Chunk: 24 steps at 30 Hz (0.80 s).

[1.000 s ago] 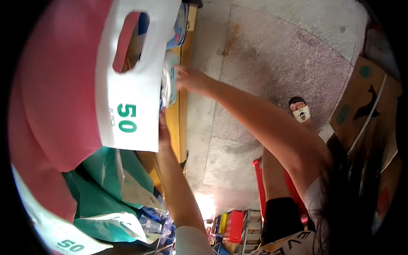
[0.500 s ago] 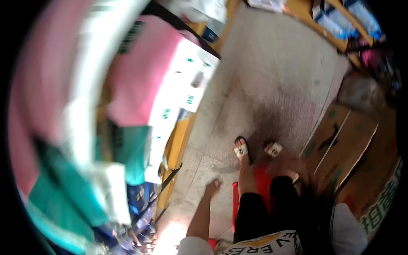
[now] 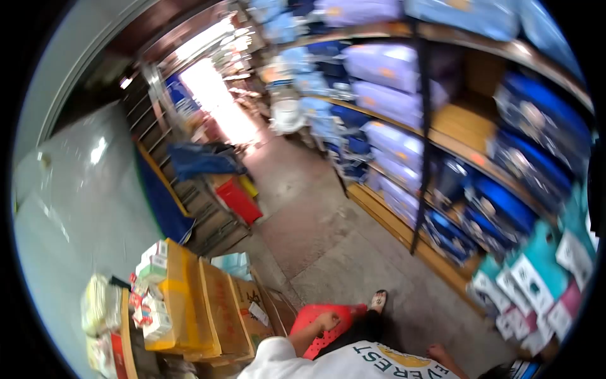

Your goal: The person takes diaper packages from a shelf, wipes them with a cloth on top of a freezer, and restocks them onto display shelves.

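My left hand [image 3: 328, 321] is low in front of me, over the red plastic stool [image 3: 307, 319]. Whether it touches the stool I cannot tell. No object shows in it, and blur hides how its fingers lie. On the other side, my right hand [image 3: 435, 352] hangs low beside my white shirt [image 3: 353, 363]. It is small and partly smeared, with nothing visible in it. One sandalled foot [image 3: 377, 302] is on the floor just past the stool.
Shelves [image 3: 391, 237] with packaged lilac and blue goods line the right, with teal and pink packs [image 3: 536, 271] nearer. Cardboard boxes [image 3: 218, 306] and a large plastic-wrapped item [image 3: 82, 189] stand left. A grey floor aisle [image 3: 297, 221] leads toward a bright doorway [image 3: 218, 101].
My view has swung round from the floor and pink and teal packs to the long aisle. Those packs moved from left to right in view, and the cardboard is now on my left.
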Tool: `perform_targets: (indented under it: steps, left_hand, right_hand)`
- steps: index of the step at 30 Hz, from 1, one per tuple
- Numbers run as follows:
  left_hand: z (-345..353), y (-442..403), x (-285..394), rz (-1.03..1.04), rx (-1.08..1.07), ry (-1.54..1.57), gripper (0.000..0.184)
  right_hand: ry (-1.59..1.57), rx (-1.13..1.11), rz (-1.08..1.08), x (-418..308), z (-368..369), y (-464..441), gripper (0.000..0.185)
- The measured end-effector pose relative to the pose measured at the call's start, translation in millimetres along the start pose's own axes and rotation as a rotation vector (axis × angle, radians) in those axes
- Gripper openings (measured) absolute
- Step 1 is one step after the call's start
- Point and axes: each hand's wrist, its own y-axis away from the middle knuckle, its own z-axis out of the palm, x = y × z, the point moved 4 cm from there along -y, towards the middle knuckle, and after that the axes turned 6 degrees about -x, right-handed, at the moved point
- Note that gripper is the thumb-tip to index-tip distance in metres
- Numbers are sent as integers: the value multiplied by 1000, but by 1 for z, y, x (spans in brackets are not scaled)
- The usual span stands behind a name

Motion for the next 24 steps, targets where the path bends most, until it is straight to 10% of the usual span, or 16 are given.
perform_targets:
  steps: [7, 12, 16, 21, 22, 24]
  left_hand:
    - [74, -31, -164, -193, 38, 272, 47]
    - [26, -61, -193, -628, 194, 643, 47]
    - [-57, -116, -208, -575, 460, 806, 47]
    - [-201, -169, -211, -279, 734, 1335, 38]
    - [-230, -168, -207, -166, 919, 1343, 40]
    - [-278, -169, -234, -250, 985, 1350, 39]
  right_hand:
    - [244, -17, -273, -378, -122, -134, 25]
    - [317, 6, -425, -595, -72, -195, 24]
    - [594, -324, -540, -746, 7, -135, 27]
    - [1516, -731, -704, -755, 89, -356, 32]
    - [1544, -679, -392, -812, 97, -309, 36]
    - [1685, -673, -551, -874, 129, -331, 39]
